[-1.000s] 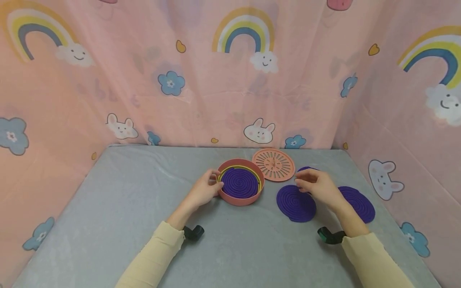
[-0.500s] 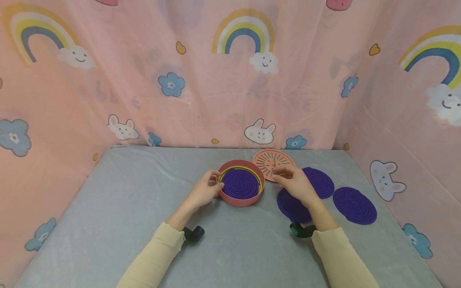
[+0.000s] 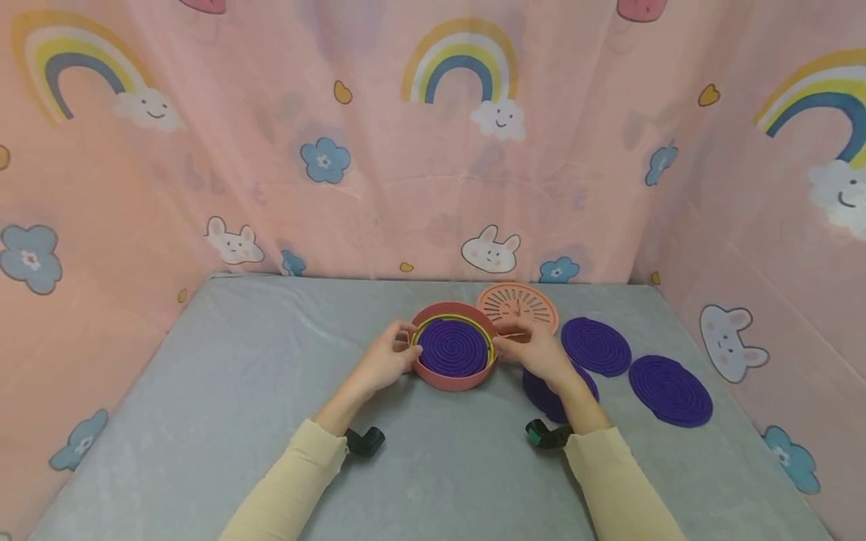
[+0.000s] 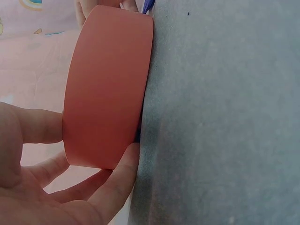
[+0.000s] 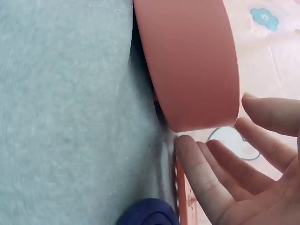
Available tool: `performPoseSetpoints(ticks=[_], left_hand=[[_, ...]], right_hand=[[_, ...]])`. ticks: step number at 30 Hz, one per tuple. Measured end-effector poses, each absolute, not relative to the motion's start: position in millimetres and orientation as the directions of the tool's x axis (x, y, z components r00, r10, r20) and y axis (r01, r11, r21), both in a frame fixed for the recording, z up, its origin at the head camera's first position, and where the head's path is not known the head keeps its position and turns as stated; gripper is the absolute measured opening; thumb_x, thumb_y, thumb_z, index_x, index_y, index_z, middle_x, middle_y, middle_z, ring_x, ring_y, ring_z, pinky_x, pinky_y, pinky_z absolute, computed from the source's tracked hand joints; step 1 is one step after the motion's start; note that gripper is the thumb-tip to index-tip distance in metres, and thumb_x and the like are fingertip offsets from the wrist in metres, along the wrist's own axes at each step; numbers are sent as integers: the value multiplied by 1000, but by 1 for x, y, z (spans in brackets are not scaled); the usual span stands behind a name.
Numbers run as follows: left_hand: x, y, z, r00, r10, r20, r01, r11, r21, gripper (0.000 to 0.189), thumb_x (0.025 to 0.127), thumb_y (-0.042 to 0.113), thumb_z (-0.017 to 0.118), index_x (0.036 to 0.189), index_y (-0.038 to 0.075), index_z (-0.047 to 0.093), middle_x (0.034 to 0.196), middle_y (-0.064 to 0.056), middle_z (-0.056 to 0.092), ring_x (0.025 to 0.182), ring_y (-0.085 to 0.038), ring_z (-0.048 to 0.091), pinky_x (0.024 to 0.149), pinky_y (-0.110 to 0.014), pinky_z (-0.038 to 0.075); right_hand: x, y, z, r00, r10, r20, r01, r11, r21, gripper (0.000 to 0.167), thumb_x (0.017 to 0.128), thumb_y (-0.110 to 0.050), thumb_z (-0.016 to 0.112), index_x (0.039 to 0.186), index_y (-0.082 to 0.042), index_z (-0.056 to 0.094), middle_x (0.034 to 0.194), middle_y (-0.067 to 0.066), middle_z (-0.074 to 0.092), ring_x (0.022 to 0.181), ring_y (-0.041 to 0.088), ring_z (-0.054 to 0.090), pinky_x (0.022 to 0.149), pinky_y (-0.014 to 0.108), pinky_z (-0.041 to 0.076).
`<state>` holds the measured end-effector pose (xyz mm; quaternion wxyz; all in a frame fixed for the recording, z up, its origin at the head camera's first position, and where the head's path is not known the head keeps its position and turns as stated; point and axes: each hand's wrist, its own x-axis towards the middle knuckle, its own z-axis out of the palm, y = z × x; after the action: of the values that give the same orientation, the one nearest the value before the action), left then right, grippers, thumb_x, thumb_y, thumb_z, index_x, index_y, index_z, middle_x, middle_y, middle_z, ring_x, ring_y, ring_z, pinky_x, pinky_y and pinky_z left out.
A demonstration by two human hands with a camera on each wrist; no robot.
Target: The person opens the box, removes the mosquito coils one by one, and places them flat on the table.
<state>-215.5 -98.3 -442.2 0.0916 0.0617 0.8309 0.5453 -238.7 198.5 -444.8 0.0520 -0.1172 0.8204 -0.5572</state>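
A round reddish-pink mosquito coil box (image 3: pixel 455 384) sits on the table with a yellow ring (image 3: pixel 492 347) and a purple mosquito coil (image 3: pixel 452 347) inside. My left hand (image 3: pixel 384 357) grips its left side; in the left wrist view the thumb presses the upper edge of the wall (image 4: pixel 110 84) and the fingers reach the bottom edge. On the opposite side is my right hand (image 3: pixel 537 349), with its thumb and fingers spread right at the wall (image 5: pixel 192 65). Nothing is held in the right hand.
A peach slotted lid (image 3: pixel 517 300) lies behind the right hand. Loose purple spiral coils lie to the right: one at the back (image 3: pixel 595 346), one farther right (image 3: pixel 670 391), and one partly hidden under the right forearm (image 3: pixel 546 394). A patterned pink curtain (image 3: pixel 379 210) stands behind the grey table (image 3: pixel 433 473).
My right hand has moved left from above the purple coils to the box's right side, uncovering the back coil. My left hand has stayed on the box.
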Motion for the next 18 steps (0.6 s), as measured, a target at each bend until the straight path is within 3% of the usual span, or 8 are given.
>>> performPoseSetpoints(ticks=[18], left_hand=[[-216,-97,-445,-976,200,-86,-1,389,921,36,102,19,62,137,11,54,141,-17,52,124,-33,58,88,-41,58]], right_hand=[[-240,197,-450,-959,-279,49,-146,339,-929,38,98,-11,69,131,4,61,128,24,62,118,40,60,89,37,56]])
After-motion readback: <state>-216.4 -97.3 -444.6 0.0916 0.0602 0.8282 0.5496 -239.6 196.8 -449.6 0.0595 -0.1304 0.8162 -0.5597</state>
